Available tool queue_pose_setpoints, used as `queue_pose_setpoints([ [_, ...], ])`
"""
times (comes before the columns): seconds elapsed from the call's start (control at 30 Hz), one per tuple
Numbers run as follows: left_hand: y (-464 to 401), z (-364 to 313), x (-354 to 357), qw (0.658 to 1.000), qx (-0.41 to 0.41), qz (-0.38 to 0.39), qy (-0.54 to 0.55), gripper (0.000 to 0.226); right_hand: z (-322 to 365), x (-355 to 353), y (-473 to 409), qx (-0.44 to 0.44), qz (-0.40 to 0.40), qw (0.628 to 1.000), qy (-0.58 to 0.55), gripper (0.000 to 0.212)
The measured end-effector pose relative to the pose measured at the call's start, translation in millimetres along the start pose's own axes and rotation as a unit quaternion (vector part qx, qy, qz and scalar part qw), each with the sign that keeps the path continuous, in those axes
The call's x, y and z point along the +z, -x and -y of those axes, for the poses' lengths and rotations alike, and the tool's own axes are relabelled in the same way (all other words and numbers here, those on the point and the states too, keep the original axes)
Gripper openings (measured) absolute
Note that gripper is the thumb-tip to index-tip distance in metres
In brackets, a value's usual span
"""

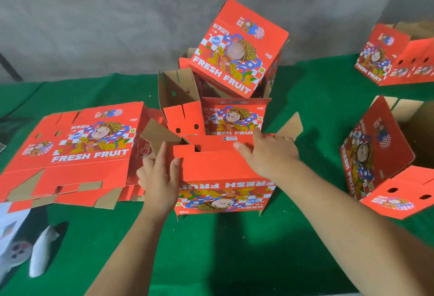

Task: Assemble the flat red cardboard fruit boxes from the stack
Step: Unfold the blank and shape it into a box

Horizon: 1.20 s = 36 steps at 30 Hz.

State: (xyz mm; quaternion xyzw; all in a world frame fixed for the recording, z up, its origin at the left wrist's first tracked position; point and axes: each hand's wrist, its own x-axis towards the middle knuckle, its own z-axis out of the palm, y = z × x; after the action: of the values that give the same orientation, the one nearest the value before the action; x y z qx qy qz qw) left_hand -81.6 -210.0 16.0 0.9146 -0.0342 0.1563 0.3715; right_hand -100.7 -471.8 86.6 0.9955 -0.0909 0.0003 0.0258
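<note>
pressing flat with the right hand (270,152) on the top flap of the upside-down box (225,178) at table centre, long axis left-right, left hand (159,175) gripping its left end flap, flat stack (75,152) just left.

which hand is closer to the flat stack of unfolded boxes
Left. The left hand grips the left end of the box being assembled, right beside the flat stack; the right hand presses the box's top on its far side.
</note>
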Motion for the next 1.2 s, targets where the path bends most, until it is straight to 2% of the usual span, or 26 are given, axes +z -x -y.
queue_pose_setpoints([
  [0.07,6,1,0,1.000,0.025,0.007,-0.004,0.061,-2,-3,-10,0.016,0.051,0.999,0.002,0.091],
  [0.27,19,7,-1,1.000,0.010,0.015,0.018,0.065,-24,0,-10,0.062,0.083,0.994,-0.025,0.088],
  [0.3,21,8,0,0.999,0.003,0.020,0.034,0.069,-26,0,-8,0.068,0.080,0.991,-0.085,0.081],
  [0.33,24,8,1,0.999,-0.001,0.021,0.049,0.071,-29,-2,-6,0.079,0.079,0.973,-0.202,0.071],
  [0.37,25,8,1,0.998,-0.004,0.017,0.060,0.073,-31,-5,-4,0.099,0.087,0.920,-0.370,0.060],
  [0.4,26,7,2,0.998,-0.003,0.010,0.067,0.073,-33,-6,-3,0.119,0.099,0.832,-0.533,0.053],
  [0.43,26,5,3,0.998,-0.002,0.002,0.068,0.071,-36,-6,-3,0.126,0.117,0.740,-0.650,0.052],
  [0.47,25,4,3,0.998,-0.001,-0.006,0.066,0.069,-40,-5,-2,0.122,0.126,0.669,-0.723,0.054],
  [0.53,22,1,3,0.998,-0.002,-0.015,0.054,0.067,-45,0,0,0.102,0.110,0.598,-0.787,0.062],
  [0.57,20,0,3,0.999,-0.003,-0.013,0.047,0.067,-47,4,1,0.087,0.096,0.584,-0.802,0.069],
  [0.6,19,-2,3,0.999,-0.006,-0.007,0.040,0.068,-48,8,3,0.071,0.087,0.585,-0.803,0.077],
  [0.63,19,-3,4,0.999,-0.014,-0.002,0.034,0.069,-46,9,6,0.053,0.080,0.620,-0.779,0.085],
  [0.67,19,-4,4,0.999,-0.024,-0.001,0.023,0.070,-44,11,9,0.042,0.066,0.693,-0.717,0.092],
  [0.7,19,-6,5,0.999,-0.032,-0.004,0.008,0.072,-41,14,11,0.039,0.042,0.787,-0.614,0.098],
  [0.73,18,-8,5,0.999,-0.036,-0.007,-0.007,0.074,-38,19,11,0.041,0.014,0.865,-0.499,0.102],
  [0.77,16,-10,5,0.999,-0.037,-0.013,-0.022,0.075,-32,25,11,0.047,-0.013,0.912,-0.408,0.104],
  [0.8,15,-13,5,0.999,-0.035,-0.020,-0.037,0.075,-27,30,12,0.051,-0.039,0.936,-0.345,0.104],
  [0.83,13,-14,5,0.998,-0.028,-0.030,-0.053,0.072,-22,37,13,0.049,-0.070,0.953,-0.292,0.101],
  [0.9,12,-16,5,0.996,0.005,-0.055,-0.075,0.061,-15,48,12,0.055,-0.125,0.969,-0.207,0.082],
  [0.97,13,-15,6,0.994,0.037,-0.081,-0.056,0.042,-16,53,6,0.107,-0.140,0.957,-0.231,0.059],
  [1.03,13,-13,6,0.995,0.041,-0.095,-0.012,0.031,-21,51,-4,0.166,-0.125,0.938,-0.276,0.053],
  [1.13,12,-7,6,0.995,0.051,-0.079,-0.012,0.039,-30,50,-17,0.181,-0.120,0.925,-0.312,0.052],
  [1.2,10,-4,3,0.993,0.081,-0.068,-0.054,0.049,-30,49,-18,0.147,-0.135,0.922,-0.331,0.057],
])
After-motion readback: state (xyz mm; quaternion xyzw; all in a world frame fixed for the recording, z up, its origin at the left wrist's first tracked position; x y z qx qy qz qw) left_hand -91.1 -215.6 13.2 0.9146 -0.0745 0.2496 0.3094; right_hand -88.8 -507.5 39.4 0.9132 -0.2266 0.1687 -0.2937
